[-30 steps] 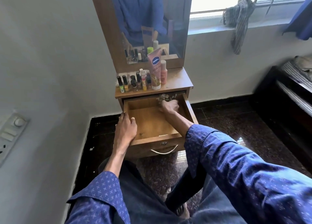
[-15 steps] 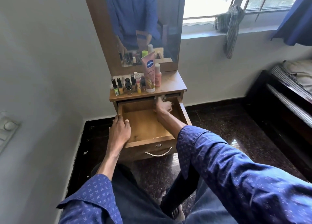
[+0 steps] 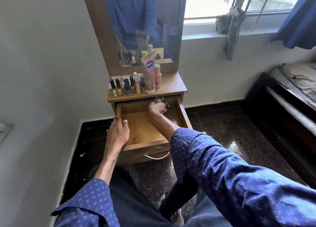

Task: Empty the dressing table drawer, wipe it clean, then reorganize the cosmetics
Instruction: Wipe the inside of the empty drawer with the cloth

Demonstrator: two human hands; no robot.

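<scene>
The wooden drawer [image 3: 142,132] of the dressing table stands pulled out, its floor bare. My right hand [image 3: 157,109] is deep inside at the back right, closed on a crumpled patterned cloth [image 3: 159,100] pressed against the back wall. My left hand [image 3: 118,133] grips the drawer's left side wall near the front corner. On the table top [image 3: 171,85] stand several nail polish bottles [image 3: 125,88], a pink Vaseline tube [image 3: 149,74] and a small pink bottle [image 3: 157,76].
A mirror [image 3: 142,25] rises behind the table top. The white wall is close on the left. A checked cloth [image 3: 230,26] hangs from the window sill. A dark bed frame [image 3: 287,105] stands at the right. The floor [image 3: 230,132] is dark polished stone.
My right hand with the cloth has stayed at the drawer's back right, shifting slightly along the back wall. My left hand keeps its hold on the drawer's side. The camera has tilted a little.
</scene>
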